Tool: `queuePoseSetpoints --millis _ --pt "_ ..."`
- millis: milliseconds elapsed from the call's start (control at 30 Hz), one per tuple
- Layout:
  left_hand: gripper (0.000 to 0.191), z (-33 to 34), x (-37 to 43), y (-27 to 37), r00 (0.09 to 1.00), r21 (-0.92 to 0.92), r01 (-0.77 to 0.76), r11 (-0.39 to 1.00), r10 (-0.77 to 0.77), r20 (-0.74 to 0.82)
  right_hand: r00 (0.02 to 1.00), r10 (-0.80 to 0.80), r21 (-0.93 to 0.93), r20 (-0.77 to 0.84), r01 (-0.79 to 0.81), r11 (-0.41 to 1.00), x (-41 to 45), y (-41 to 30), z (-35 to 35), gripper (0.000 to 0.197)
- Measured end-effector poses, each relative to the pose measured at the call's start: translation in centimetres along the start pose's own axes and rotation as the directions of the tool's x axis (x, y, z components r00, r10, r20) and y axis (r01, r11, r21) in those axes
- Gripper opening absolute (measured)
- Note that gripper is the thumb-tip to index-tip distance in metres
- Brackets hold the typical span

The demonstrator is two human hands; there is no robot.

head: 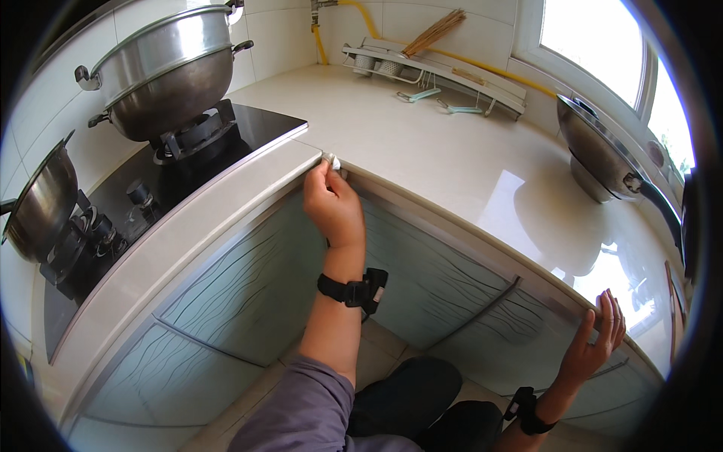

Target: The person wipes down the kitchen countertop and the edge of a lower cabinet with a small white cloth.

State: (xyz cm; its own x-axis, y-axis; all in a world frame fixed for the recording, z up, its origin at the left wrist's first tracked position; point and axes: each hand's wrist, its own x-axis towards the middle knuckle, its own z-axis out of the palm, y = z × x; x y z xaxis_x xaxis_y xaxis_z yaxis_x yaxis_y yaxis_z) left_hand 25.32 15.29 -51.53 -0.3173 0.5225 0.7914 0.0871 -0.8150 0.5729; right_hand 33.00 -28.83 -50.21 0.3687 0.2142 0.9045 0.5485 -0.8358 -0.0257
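Observation:
At the inner corner of the countertop [395, 130], my left hand [334, 204] pinches a small crumpled white wad [334, 161], perhaps tissue or cloth, between thumb and fingers. The wad touches the counter's front edge where the two runs meet; most of it is hidden by the fingers. Further right, my right hand [600, 336] rests against the edge of the same countertop, fingers extended and holding nothing. Each wrist wears a black strap with a small device.
On the left, a large steel steamer pot [169, 73] and a steel pan [42, 203] sit on a black gas hob [271, 120]. A wall rack [452, 76] with peelers and a straw brush leans at the back. A wok [604, 152] stands right. Glass-fronted cabinets [226, 299] lie below.

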Motion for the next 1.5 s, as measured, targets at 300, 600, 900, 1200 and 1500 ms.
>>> queuePoseSetpoints --millis 300,600,900,1200,1500 --pt "0.009 -0.2 -3.1 -0.3 0.979 -0.294 0.185 0.938 -0.152 0.133 1.0 0.014 -0.019 0.003 -0.014 1.0 0.1 0.0 -0.2 0.031" --pt "0.018 -0.6 -4.2 -1.2 0.908 -0.182 0.398 0.899 -0.358 0.218 1.0 -0.027 -0.027 -0.007 0.026 0.999 0.1 0.3 0.0 0.032" --pt "0.009 -1.9 -8.9 7.3 0.963 -0.357 0.102 0.929 -0.002 0.269 1.0 -0.002 -0.015 -0.011 0.002 1.0 0.1 0.0 -0.1 0.032" --pt "0.007 -1.7 -9.8 8.4 0.949 -0.259 0.209 0.943 -0.131 0.288 1.0 0.016 0.001 -0.026 -0.016 1.0 0.1 -0.3 0.1 0.03" --pt "0.011 -2.4 -9.8 9.3 0.922 -0.245 0.273 0.93 -0.18 0.342 0.999 0.01 0.029 -0.043 -0.009 1.0 0.3 -0.8 0.1 0.028"
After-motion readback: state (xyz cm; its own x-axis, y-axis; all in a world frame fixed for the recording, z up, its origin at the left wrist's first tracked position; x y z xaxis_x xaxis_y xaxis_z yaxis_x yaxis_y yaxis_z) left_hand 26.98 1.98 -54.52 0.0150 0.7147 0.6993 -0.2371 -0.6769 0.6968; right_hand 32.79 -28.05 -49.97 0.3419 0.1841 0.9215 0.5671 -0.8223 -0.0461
